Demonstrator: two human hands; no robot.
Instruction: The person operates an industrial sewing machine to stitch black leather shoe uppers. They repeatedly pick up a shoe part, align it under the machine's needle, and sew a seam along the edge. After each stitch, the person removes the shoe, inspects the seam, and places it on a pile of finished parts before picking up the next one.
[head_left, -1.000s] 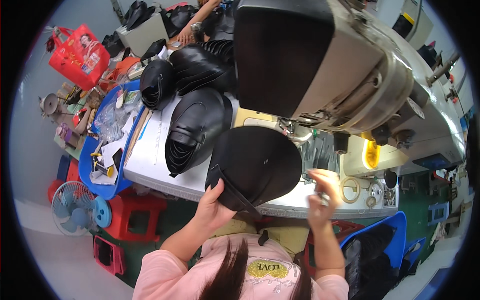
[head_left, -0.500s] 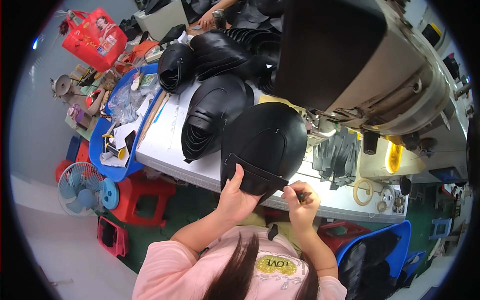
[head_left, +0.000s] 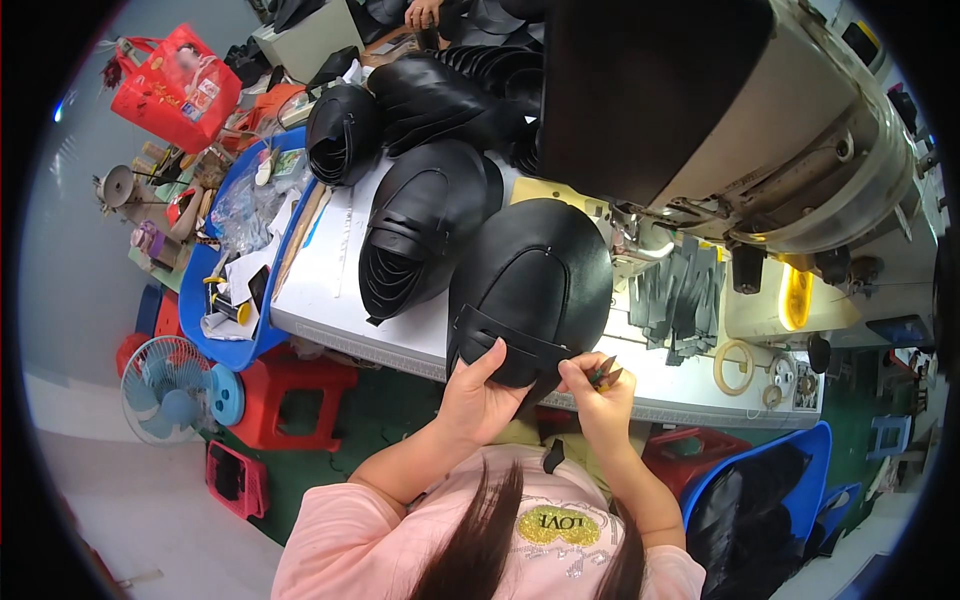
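Note:
A black leather shoe upper (head_left: 535, 270) with a stitched curved seam and a strap (head_left: 510, 335) across it is held over the table's front edge. My left hand (head_left: 478, 395) grips its lower edge, thumb on top and the other fingers hidden beneath. My right hand (head_left: 597, 390) is closed at the strap's right end, thumb and forefinger pinched there. Small pointed thread snips (head_left: 606, 374) stick out between its fingers; their handles are hidden in the palm. Left of this piece lies a nested stack of similar uppers (head_left: 420, 225).
A sewing machine (head_left: 760, 150) looms at the upper right. Black strips (head_left: 680, 300) lie beneath it on the white table (head_left: 335, 260). More stacked uppers (head_left: 440, 100) stand behind. A cluttered blue tub (head_left: 240, 345) is at left, a blue bin (head_left: 815, 470) of black pieces at right. Someone's hand shows far back.
The upper has turned slightly and the strap lies flatter against it. My right hand has shifted a little toward the piece, and the snips' blades show more clearly.

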